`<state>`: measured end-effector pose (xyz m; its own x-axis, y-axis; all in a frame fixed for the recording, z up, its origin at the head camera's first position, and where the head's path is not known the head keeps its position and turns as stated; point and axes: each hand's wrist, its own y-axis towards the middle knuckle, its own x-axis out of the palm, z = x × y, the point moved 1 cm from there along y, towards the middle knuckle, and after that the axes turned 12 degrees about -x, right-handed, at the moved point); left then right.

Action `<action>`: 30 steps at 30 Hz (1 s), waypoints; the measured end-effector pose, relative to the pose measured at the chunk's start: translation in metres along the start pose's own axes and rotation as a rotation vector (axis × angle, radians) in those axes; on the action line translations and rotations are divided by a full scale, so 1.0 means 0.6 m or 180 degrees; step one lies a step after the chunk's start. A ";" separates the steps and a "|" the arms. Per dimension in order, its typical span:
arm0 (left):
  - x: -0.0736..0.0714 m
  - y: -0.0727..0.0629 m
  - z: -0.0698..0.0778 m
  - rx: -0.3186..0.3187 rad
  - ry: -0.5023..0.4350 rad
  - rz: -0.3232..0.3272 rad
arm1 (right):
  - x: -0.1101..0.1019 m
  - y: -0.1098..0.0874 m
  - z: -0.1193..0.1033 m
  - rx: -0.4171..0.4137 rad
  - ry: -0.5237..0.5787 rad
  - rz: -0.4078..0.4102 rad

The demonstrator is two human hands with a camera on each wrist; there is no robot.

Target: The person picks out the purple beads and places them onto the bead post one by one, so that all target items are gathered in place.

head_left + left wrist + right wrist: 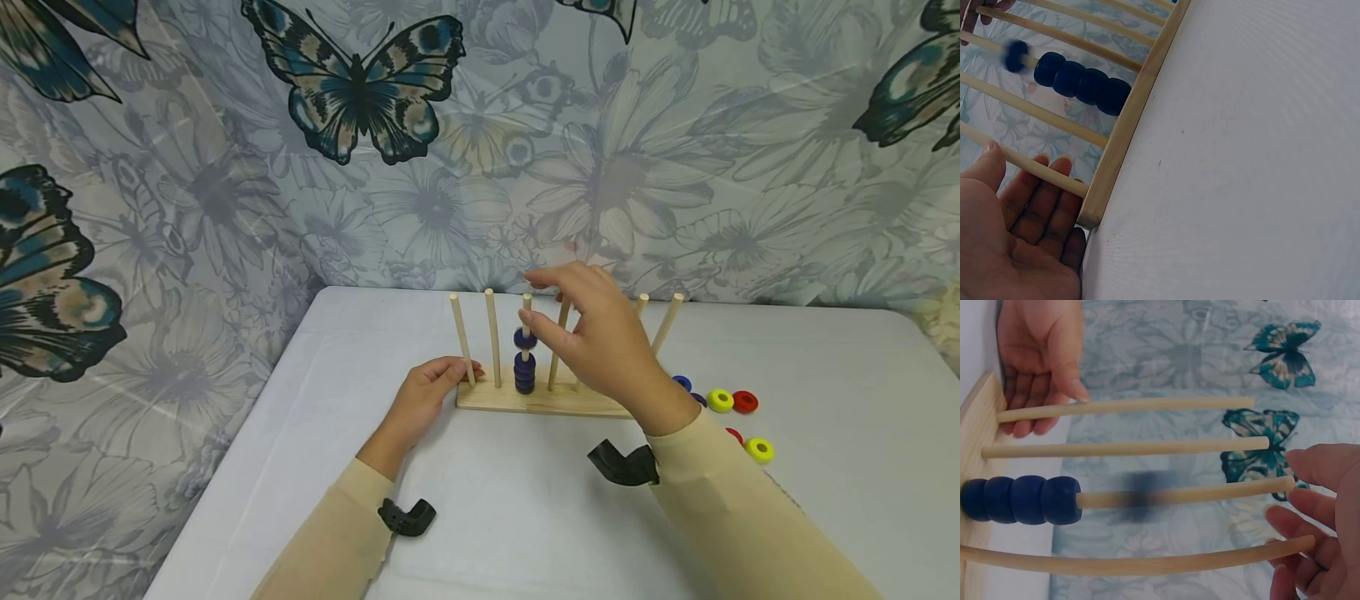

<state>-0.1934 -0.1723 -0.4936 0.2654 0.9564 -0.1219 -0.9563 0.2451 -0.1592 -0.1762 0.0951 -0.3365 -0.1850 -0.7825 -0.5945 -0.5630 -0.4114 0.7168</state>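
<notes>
A wooden peg rack [555, 403] stands on the table with several upright pegs. On its third peg from the left sits a stack of dark blue beads [524, 377]. One more dark blue bead [525, 339] is partway down that peg above the stack, blurred in both wrist views. My right hand [600, 337] is at the peg's top, thumb and index finger spread apart around the tip, holding no bead. At the rack's left end, my left hand [427, 392] holds the leftmost peg [1041, 169] low down, thumb in front and fingers behind it.
Right of the rack, partly behind my right forearm, lie loose beads: a blue bead [682, 382], a red bead [746, 402], a yellow bead [760, 459] and others. A butterfly-print cloth [450, 217] hangs behind the white table [480, 500].
</notes>
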 end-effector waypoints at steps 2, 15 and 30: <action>0.000 0.000 0.000 0.0004 -0.0024 -0.0001 | 0.000 0.000 0.001 0.0002 0.0025 0.0009; 0.001 -0.003 0.006 -0.0061 0.0013 0.0007 | -0.014 -0.006 0.005 0.0106 0.0541 0.0010; -0.002 -0.002 0.002 -0.0041 0.0027 -0.0016 | -0.047 -0.022 0.010 0.0077 0.1691 0.0215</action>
<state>-0.1929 -0.1735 -0.4920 0.2713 0.9537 -0.1295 -0.9533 0.2477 -0.1725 -0.1682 0.1256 -0.3313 0.2083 -0.9382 -0.2764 -0.5834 -0.3460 0.7348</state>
